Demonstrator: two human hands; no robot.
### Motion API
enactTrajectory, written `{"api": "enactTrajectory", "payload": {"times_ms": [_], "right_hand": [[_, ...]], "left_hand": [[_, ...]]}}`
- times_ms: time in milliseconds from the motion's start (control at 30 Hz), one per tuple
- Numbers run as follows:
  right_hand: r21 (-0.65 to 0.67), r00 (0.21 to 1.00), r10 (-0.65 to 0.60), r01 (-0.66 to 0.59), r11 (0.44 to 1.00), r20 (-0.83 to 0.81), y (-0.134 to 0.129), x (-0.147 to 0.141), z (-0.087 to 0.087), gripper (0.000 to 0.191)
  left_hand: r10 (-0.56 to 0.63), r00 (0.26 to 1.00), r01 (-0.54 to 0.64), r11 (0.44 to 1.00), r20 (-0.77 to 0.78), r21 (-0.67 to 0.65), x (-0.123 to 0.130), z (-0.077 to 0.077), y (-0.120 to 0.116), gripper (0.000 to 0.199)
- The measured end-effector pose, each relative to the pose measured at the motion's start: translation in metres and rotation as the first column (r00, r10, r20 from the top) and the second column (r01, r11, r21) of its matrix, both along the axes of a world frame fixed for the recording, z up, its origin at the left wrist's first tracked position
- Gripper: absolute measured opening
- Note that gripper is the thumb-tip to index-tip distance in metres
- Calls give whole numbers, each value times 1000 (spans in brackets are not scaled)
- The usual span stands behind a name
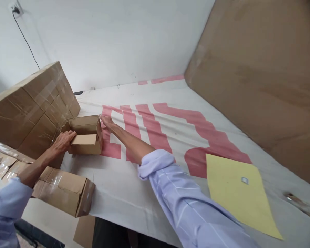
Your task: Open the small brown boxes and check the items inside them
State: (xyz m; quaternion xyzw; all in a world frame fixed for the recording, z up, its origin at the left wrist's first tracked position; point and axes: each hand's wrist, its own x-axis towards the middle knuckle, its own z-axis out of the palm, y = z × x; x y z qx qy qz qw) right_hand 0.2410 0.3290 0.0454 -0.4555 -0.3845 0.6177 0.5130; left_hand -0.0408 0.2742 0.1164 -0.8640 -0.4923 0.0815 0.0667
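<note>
A small cardboard box stands on the cloth-covered table with its top open and a flap raised along its near side. My left hand is closed over the box's left edge, its fingers at the end of that flap. At the far right corner of the same box, my right hand grips the edge; its fingertips are partly hidden. Below my left forearm lies another box, closed and taped. The open box's floor is mostly hidden behind its near wall and flap.
A stack of taped cardboard boxes rises at the left. A large brown cardboard panel stands along the right. A yellow sheet bears a small pale piece. The table's white cloth has red printing. A cable runs down the wall.
</note>
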Motion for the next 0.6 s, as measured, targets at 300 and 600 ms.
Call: {"api": "enactTrajectory", "payload": {"times_ms": [300,600], "right_hand": [[53,981,-47,37,998,191,-75,63,37,10],[220,940,0,-80,972,342,-223,128,38,30]], "left_hand": [[205,967,-221,970,154,97,44,-17,78,35],[241,915,-267,963,323,36,61,35,72,106]]}}
